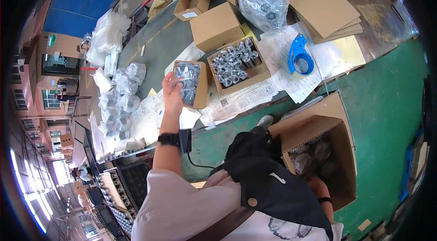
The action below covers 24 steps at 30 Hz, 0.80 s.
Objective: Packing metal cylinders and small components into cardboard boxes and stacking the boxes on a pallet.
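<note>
My left hand [172, 93] is at the near left side of a small cardboard box [200, 87] on the table. Its thumb and fingers pinch a bit of clear plastic bag [185, 79] at the box's opening. Dark parts in clear plastic [190, 90] fill that box. My right hand [315, 183] reaches down into a large open carton [342, 163] at the lower right; its fingers are hidden. Several plastic-wrapped parts [321, 150] lie inside this carton. Right of the small box stands an open box [264, 74] with rows of shiny, plastic-wrapped cylindrical parts [232, 63].
Bagged parts [120, 104] crowd the table's left. A closed cardboard box [216, 27], a big clear bag of parts [264, 6] and stacked cardboard sheets [325, 11] stand farther back. A blue tape dispenser [298, 56] rests on papers [248, 99]. My shoe [265, 121] is beside the carton.
</note>
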Motion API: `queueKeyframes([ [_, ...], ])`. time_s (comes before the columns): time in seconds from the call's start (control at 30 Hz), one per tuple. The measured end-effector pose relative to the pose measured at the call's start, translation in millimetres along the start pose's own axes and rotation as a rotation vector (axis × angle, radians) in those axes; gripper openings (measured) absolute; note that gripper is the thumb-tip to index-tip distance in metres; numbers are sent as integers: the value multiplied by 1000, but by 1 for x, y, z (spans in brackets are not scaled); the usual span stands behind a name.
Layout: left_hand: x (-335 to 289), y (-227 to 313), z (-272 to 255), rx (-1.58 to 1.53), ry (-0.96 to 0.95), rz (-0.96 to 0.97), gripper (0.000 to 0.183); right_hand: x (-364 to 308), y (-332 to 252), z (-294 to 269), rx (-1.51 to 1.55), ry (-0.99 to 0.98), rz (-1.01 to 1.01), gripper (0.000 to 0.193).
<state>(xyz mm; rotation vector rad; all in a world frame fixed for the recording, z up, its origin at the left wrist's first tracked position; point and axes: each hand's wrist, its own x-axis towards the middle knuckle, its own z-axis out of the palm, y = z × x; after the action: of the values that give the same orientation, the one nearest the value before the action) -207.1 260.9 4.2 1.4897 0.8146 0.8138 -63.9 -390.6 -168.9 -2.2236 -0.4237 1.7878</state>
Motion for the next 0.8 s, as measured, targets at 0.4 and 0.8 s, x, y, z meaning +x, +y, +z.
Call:
queueKeyframes([
  [0.4, 21, 45, 359, 579, -705, 836, 49, -182, -129, -73, 760, 901, -129, 33],
  [0.8, 74, -17, 545, 1265, -810, 677, 36, -211, -170, 90, 1118, 1096, 107, 35],
])
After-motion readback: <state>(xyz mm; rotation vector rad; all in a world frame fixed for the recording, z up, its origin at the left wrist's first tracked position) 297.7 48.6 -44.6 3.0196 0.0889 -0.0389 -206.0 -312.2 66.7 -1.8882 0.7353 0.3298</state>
